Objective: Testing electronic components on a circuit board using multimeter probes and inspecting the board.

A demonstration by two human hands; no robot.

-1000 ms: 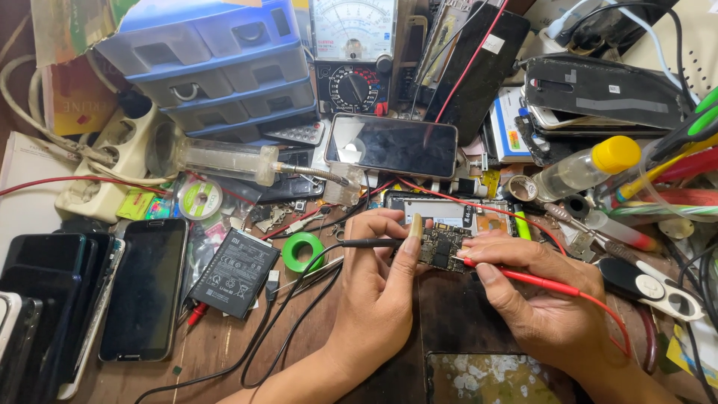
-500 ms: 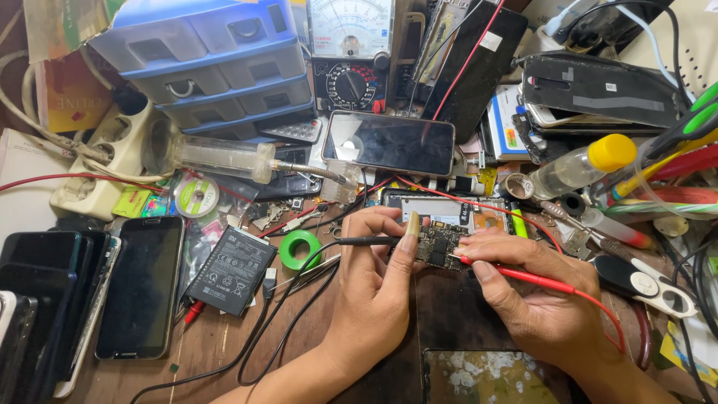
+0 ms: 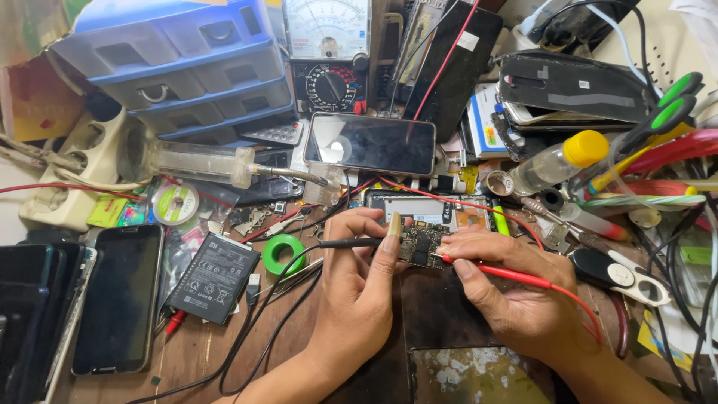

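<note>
My left hand [image 3: 359, 284] grips a black test probe [image 3: 345, 243] whose tip rests on a small green circuit board [image 3: 420, 245] at the middle of the bench. My right hand [image 3: 508, 288] grips a red test probe [image 3: 516, 275], its tip touching the same board from the right. Both leads run back toward an analog multimeter [image 3: 327, 52] standing at the far edge. An opened phone frame [image 3: 426, 206] lies just behind the board.
A phone [image 3: 370, 144] lies screen-up behind the hands. A blue drawer cabinet [image 3: 179, 67] stands at the back left. A phone battery [image 3: 212, 278], a green tape roll [image 3: 283, 254] and dark phones [image 3: 120, 307] lie left. A yellow-capped bottle [image 3: 557, 161] and scissors [image 3: 658, 112] lie right.
Both hands have kept their probes on the board with only slight shifts. The view has drifted a little.
</note>
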